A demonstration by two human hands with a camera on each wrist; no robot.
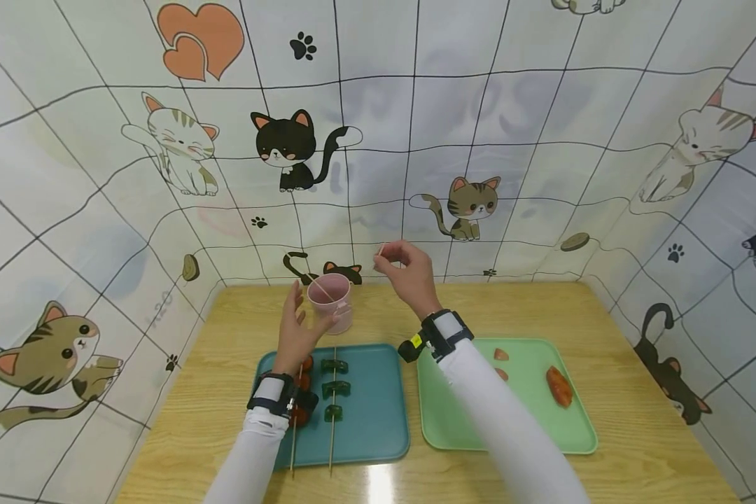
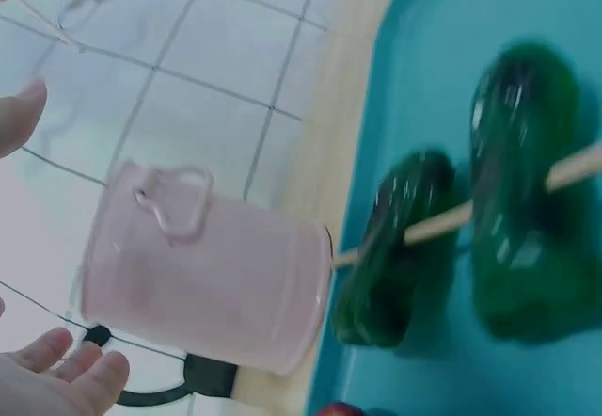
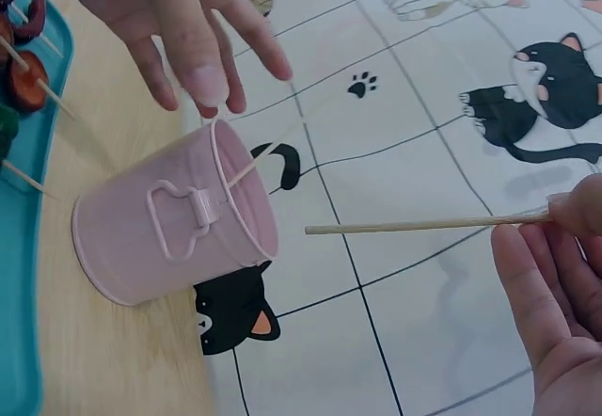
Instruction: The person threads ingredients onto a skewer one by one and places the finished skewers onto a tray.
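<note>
My right hand point(image 1: 409, 273) pinches a thin wooden skewer point(image 3: 423, 227) by one end, above and to the right of a pink metal pail point(image 1: 340, 318). The skewer's free end points toward the pail's mouth. Another skewer point(image 3: 268, 154) leans inside that pail. Fingers spread, my left hand point(image 1: 296, 332) is beside the pail's rim and holds nothing; whether it touches the rim I cannot tell. Below it, a blue tray point(image 1: 378, 413) carries a skewer threaded with glossy green pieces point(image 2: 527, 190) and others with reddish-brown pieces point(image 3: 26, 82), partly hidden by the left wrist.
To the right is a light green tray point(image 1: 542, 423) with a reddish-orange piece point(image 1: 559, 386) and small pinkish pieces point(image 1: 501, 355); my right forearm crosses above it. Behind the wooden table point(image 1: 516, 301) hangs a cat-patterned sheet point(image 1: 378, 168).
</note>
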